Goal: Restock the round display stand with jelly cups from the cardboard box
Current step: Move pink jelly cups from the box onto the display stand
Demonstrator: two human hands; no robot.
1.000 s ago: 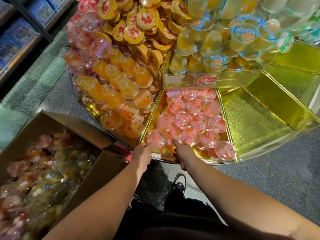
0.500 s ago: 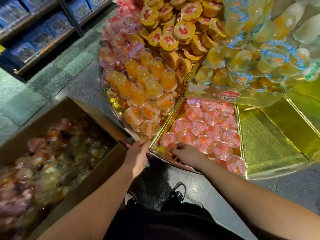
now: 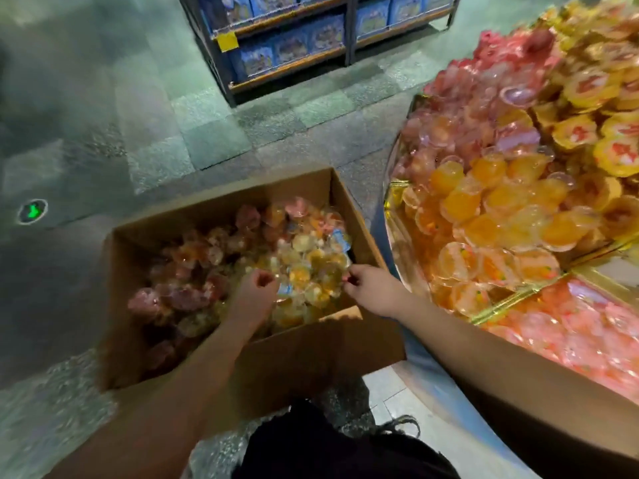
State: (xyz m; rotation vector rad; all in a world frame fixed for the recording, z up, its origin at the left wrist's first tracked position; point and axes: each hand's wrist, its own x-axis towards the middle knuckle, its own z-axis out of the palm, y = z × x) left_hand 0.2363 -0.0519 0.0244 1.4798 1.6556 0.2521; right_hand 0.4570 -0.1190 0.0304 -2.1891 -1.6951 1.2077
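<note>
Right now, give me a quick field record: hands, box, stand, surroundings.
left hand: over the box's cups, fingers curled; grip unclear through blur
right hand: over the cups at the box's right side, fingers curled; grip unclear
cardboard box: open on the floor, mixed jelly cups inside
display stand: right of the box, orange and pink cups piled
shelf: beyond the box, blue packs
</note>
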